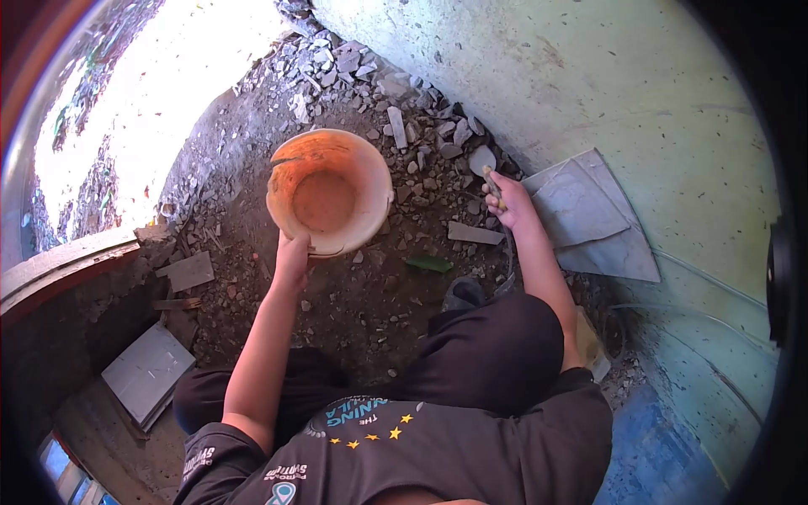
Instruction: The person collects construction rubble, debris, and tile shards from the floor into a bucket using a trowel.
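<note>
My left hand grips the near rim of an orange bucket, its fingers closed over the edge. The bucket tilts so that its inside faces me; dusty smears coat the walls and bottom. Out to the right, my right hand is wrapped round the handle of a trowel. The trowel's pale, rounded blade points away from me, over the rubble beside the wall. Soil and broken stone lie beneath both hands.
Grey tile pieces lean against the green wall at right. Stone rubble lines the wall's foot. Stacked tiles stand at lower left. A green shard lies on the soil, and thin hoses run along the wall.
</note>
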The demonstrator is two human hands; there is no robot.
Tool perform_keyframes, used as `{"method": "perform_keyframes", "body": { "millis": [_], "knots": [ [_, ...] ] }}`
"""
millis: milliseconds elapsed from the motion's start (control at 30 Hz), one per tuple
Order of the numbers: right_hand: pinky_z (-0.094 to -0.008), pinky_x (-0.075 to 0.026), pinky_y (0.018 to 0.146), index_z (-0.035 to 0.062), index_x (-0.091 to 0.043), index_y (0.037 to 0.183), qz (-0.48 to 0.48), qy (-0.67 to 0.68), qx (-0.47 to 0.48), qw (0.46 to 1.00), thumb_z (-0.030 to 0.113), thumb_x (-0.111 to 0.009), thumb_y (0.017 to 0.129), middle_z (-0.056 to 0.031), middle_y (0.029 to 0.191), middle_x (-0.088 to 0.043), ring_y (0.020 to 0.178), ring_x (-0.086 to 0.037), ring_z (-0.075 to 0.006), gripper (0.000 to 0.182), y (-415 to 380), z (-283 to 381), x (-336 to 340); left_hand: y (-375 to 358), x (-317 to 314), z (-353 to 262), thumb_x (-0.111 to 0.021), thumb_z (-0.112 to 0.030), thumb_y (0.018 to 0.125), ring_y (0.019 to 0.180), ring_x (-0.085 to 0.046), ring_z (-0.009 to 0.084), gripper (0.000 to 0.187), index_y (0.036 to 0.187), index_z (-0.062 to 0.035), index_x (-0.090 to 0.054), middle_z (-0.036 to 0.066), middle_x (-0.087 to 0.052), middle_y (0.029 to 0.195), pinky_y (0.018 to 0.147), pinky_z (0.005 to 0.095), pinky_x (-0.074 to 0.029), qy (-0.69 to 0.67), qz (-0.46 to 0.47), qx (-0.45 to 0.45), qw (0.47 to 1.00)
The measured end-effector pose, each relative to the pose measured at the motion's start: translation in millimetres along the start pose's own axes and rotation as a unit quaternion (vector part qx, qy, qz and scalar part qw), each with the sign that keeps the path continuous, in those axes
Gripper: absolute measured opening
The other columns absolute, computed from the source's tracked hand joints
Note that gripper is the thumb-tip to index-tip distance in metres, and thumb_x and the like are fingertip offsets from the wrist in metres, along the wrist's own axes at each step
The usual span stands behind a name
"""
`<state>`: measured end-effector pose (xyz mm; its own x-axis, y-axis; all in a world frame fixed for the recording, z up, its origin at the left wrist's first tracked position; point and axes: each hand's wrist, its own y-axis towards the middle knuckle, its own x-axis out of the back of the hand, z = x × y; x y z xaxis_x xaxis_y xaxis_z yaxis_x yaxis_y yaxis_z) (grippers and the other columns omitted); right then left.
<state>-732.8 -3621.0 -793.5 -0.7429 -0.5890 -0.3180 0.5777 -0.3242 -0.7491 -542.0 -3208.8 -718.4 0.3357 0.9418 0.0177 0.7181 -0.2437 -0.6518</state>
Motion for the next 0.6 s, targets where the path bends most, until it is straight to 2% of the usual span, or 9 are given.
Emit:
{"method": "perform_keyframes", "body": {
  "millis": [33,100,200,267,300,433,500,600],
  "knots": [
    [-0.0237,-0.030,0.038,0.0078,-0.058,0.102,0.017,0.045,-0.014,0.999,0.027,-0.056,0.100,-0.0058,0.079,-0.057,0.048,-0.046,-0.0107,0.020,-5,-4,3,-2,-2,-3,-0.047,-0.003,0.086,0.091,-0.065,0.0229,0.053,0.139,-0.0073,-0.039,0.010,-0.057,0.114,0.074,0.0412,-0.060,0.001,-0.001,0.002,1.000],
    [-0.0239,-0.030,0.038,0.0078,-0.058,0.103,0.023,0.047,-0.016,0.999,0.027,-0.056,0.100,-0.0055,0.079,-0.058,0.048,-0.046,-0.0107,0.020,1,-7,1,-5,-5,-7,-0.048,-0.002,0.086,0.095,-0.063,0.0219,0.060,0.144,-0.0093,-0.033,0.010,-0.056,0.115,0.076,0.0412,-0.059,0.038,0.037,-0.008,0.999],
    [-0.0242,-0.031,0.038,0.0087,-0.059,0.103,0.024,0.036,-0.015,0.999,0.028,-0.057,0.100,-0.0046,0.078,-0.058,0.048,-0.046,-0.0107,0.020,34,8,-15,-15,-10,-7,-0.047,-0.001,0.085,0.101,-0.061,0.0222,0.067,0.147,-0.0125,-0.026,0.011,-0.054,0.118,0.078,0.0412,-0.059,0.086,0.036,0.014,0.996],
    [-0.0243,-0.032,0.039,0.0106,-0.059,0.103,-0.011,-0.077,-0.028,0.997,0.030,-0.059,0.099,-0.0042,0.078,-0.057,0.048,-0.047,-0.0107,0.020,49,17,-22,-11,-10,11,-0.047,-0.001,0.085,0.099,-0.062,0.0225,0.068,0.148,-0.0130,-0.025,0.011,-0.054,0.118,0.078,0.0403,-0.059,0.093,0.022,-0.005,0.995],
    [-0.0236,-0.032,0.040,0.0108,-0.058,0.103,-0.004,-0.091,-0.018,0.996,0.032,-0.060,0.098,-0.0039,0.078,-0.057,0.048,-0.047,-0.0102,0.022,47,16,-20,-7,-9,16,-0.047,-0.001,0.085,0.098,-0.062,0.0229,0.069,0.149,-0.0136,-0.024,0.011,-0.054,0.118,0.077,0.0394,-0.059,0.106,0.011,-0.025,0.994],
    [-0.0233,-0.031,0.040,0.0082,-0.056,0.104,0.066,0.007,-0.040,0.997,0.031,-0.057,0.100,-0.0041,0.079,-0.058,0.047,-0.046,-0.0089,0.024,30,14,-2,3,-5,8,-0.047,-0.002,0.086,0.096,-0.064,0.0251,0.065,0.147,-0.0117,-0.026,0.012,-0.054,0.120,0.076,0.0382,-0.060,0.064,0.022,-0.040,0.997],
    [-0.0235,-0.031,0.040,0.0083,-0.057,0.105,0.089,0.013,-0.020,0.996,0.031,-0.056,0.100,-0.0044,0.080,-0.059,0.047,-0.046,-0.0088,0.023,21,-7,6,-6,-7,-14,-0.047,-0.002,0.085,0.104,-0.063,0.0250,0.066,0.146,-0.0129,-0.024,0.012,-0.049,0.128,0.083,0.0425,-0.061,-0.020,0.048,0.065,0.997],
    [-0.0235,-0.031,0.041,0.0081,-0.057,0.110,0.129,0.041,0.012,0.991,0.029,-0.052,0.102,-0.0052,0.082,-0.059,0.048,-0.046,-0.0086,0.023,5,-33,2,-1,-1,-10,-0.046,-0.002,0.086,0.109,-0.063,0.0274,0.062,0.144,-0.0145,-0.027,0.012,-0.048,0.130,0.085,0.0455,-0.061,-0.042,0.055,0.086,0.994]
  ]
}}
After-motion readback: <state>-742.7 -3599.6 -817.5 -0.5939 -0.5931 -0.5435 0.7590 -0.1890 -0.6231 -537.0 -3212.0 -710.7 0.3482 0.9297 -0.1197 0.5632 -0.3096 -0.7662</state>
